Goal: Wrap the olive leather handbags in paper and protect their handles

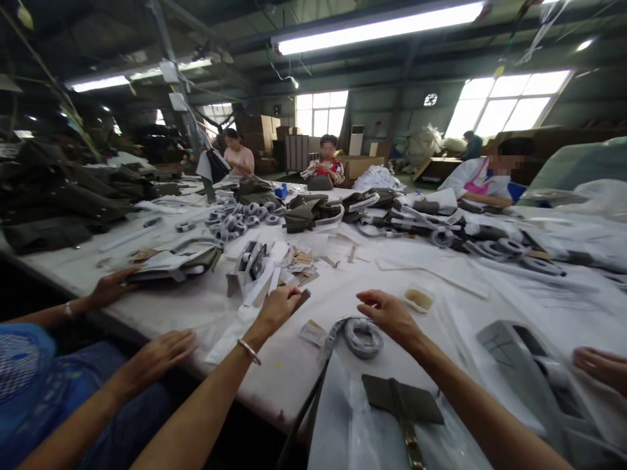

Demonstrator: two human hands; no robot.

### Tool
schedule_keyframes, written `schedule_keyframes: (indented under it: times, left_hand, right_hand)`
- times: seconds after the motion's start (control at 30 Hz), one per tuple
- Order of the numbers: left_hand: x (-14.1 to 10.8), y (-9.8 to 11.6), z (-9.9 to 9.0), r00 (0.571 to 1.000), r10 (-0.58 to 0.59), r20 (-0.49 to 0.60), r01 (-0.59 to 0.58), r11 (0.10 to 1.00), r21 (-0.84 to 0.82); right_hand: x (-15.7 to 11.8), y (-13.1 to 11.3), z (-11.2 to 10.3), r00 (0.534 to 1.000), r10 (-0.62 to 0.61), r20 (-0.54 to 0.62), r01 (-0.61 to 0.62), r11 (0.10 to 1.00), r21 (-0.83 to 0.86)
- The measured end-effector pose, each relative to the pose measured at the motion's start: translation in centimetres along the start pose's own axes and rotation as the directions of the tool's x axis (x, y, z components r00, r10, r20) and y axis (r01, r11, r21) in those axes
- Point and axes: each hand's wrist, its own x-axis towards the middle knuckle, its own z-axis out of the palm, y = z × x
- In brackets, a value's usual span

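My left hand, with a bangle at the wrist, is closed on a small dark flat piece that sticks out past its fingertips. My right hand hovers over the table, fingers loosely bent and apart, with nothing visible in it. Below it lies a coiled strap in clear wrapping. Nearest me is a bag in pale wrapping, its dark olive flap and brass-coloured buckle showing. A small packet with a card lies between my hands.
Beside my right hand is a shallow dish. Loose tags and wrapped bags cover the table further back. A co-worker's hands are close on my left; another person's hand is at right, by a grey wrapped bag.
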Motion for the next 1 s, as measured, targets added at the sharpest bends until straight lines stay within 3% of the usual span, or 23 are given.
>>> schedule_keyframes:
  times: [0.07,0.13,0.2,0.27,0.33,0.47,0.63,0.7,0.77,0.83,0.93,1.0]
  left_hand:
    - [-0.4,2.0,0.8,0.996,0.082,0.039,-0.075,0.985,-0.156]
    - [-1.0,3.8,1.8,0.983,0.171,0.064,-0.133,0.911,-0.391]
    - [-1.9,5.3,2.5,0.965,0.257,0.06,-0.158,0.744,-0.65]
    - [-2.7,6.5,2.9,0.951,0.306,0.044,-0.148,0.574,-0.805]
    - [-3.4,7.3,3.0,0.945,0.326,0.035,-0.149,0.522,-0.84]
    - [-4.1,8.3,3.0,0.943,0.332,0.002,-0.175,0.501,-0.847]
    - [-4.7,9.5,3.2,0.938,0.336,-0.082,-0.232,0.436,-0.87]
    - [-4.6,9.9,3.2,0.917,0.379,-0.123,-0.295,0.439,-0.848]
    - [-3.6,9.9,3.2,0.907,0.382,-0.18,-0.367,0.504,-0.782]
    - [-1.6,9.5,3.1,0.911,0.331,-0.246,-0.407,0.617,-0.674]
    - [2.6,8.3,3.2,0.906,0.244,-0.346,-0.39,0.8,-0.457]
    - [4.9,7.6,3.5,0.87,0.222,-0.441,-0.361,0.895,-0.262]
  right_hand:
    - [-0.6,-1.3,0.4,0.989,0.1,0.106,-0.131,0.927,0.352]
    - [-1.5,-2.4,0.9,0.961,0.125,0.249,-0.252,0.77,0.586]
    - [-2.3,-3.3,1.3,0.935,0.096,0.343,-0.327,0.611,0.721]
    - [-3.1,-3.7,1.4,0.922,0.065,0.383,-0.366,0.475,0.8]
    - [-3.7,-3.7,1.3,0.914,0.054,0.402,-0.392,0.374,0.841]
    - [-4.5,-3.3,1.1,0.894,0.056,0.445,-0.446,0.222,0.867]
    - [-4.8,-3.3,1.9,0.892,0.051,0.449,-0.452,0.103,0.886]
    - [-4.5,-3.3,2.0,0.926,0.078,0.37,-0.377,0.113,0.919]
    - [-3.9,-2.9,1.5,0.956,0.148,0.253,-0.278,0.191,0.941]
    - [-3.3,-2.1,0.4,0.968,0.231,0.101,-0.181,0.36,0.915]
    - [-2.8,-0.6,-2.0,0.946,0.28,-0.162,-0.055,0.633,0.772]
    - [-3.1,0.2,-3.5,0.919,0.276,-0.281,-0.001,0.715,0.699]
